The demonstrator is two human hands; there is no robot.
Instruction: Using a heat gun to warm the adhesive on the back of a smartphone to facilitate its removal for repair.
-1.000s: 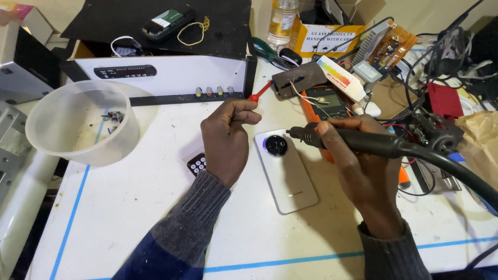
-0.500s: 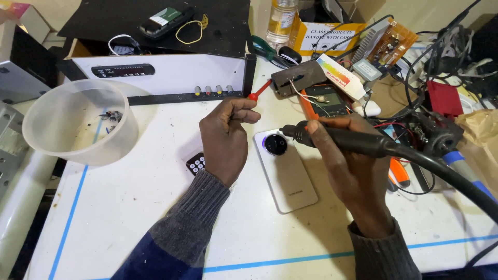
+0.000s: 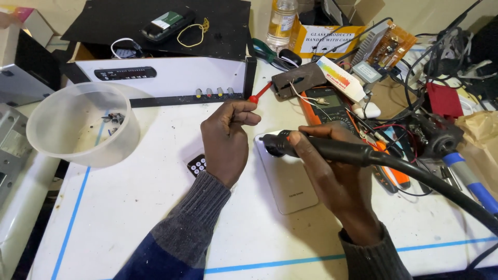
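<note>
Head view: cluttered, perhaps scuffed white workbench [image 3: 155, 228].

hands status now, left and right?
Left hand: closed on a red-handled screwdriver.
Right hand: closed around a black handheld tool with a thick hose, over the white phone.
</note>
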